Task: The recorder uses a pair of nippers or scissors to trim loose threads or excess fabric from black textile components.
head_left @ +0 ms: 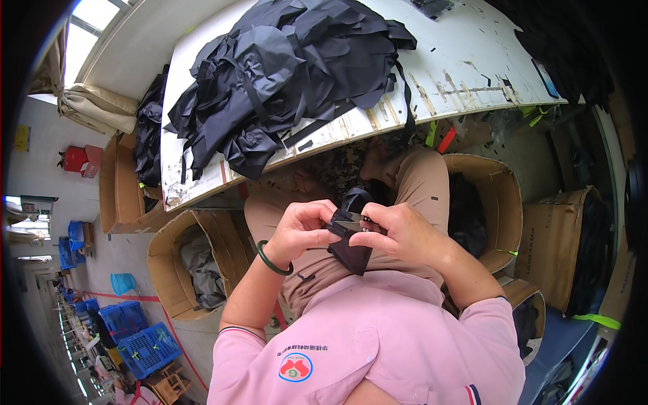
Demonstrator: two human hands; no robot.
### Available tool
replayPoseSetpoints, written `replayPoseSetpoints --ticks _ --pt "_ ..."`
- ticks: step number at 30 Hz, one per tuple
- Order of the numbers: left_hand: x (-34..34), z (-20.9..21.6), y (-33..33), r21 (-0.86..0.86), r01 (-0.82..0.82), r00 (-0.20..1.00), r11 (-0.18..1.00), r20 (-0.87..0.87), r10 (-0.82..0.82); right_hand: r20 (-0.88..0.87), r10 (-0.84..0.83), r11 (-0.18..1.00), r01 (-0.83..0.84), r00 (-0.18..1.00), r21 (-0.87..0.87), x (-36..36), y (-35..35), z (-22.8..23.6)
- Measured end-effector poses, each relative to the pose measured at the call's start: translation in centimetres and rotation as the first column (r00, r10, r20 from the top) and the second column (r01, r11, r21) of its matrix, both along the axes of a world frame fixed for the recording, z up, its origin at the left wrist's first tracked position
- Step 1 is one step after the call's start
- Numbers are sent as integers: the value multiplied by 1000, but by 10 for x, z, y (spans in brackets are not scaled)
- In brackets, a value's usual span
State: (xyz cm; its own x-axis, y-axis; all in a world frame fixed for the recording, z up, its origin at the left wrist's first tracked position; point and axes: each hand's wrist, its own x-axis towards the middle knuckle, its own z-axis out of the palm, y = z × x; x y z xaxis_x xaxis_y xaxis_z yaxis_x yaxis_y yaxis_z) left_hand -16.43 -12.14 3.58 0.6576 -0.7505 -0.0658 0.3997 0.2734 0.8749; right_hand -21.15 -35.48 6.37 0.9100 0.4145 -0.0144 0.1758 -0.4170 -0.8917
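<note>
Above my lap, my left hand (305,229) pinches the edge of a small black fabric piece (351,256) between thumb and fingers. A green bangle circles that wrist. My right hand (408,233) is closed around a small pair of metal thread snips (349,224). Their blades point left and lie against the fabric edge beside my left fingertips. Most of the snips' handle is hidden in my right fingers. A dark loop of the fabric (358,197) rises behind the blades, and the rest hangs down over my lap.
A white worktable (466,61) ahead bears a large heap of black fabric pieces (290,74) and scattered scraps. Cardboard boxes with dark cloth stand at my left (169,263) and right (503,202). Blue crates (148,349) and a blue bucket (122,283) are farther left.
</note>
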Motion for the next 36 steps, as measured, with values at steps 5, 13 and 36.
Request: replayPoseSetpoints --ticks 5,13,36 --pt "-2 0 -1 17 27 999 999 16 -27 13 19 1000 -19 1000 -4 0 2 1" --pt "3 4 3 53 120 992 991 43 -122 -63 14 1000 -12 998 20 -4 -5 -6" --pt "30 15 3 156 607 792 779 -204 -576 -97 332 929 -343 938 -138 2 -21 13"
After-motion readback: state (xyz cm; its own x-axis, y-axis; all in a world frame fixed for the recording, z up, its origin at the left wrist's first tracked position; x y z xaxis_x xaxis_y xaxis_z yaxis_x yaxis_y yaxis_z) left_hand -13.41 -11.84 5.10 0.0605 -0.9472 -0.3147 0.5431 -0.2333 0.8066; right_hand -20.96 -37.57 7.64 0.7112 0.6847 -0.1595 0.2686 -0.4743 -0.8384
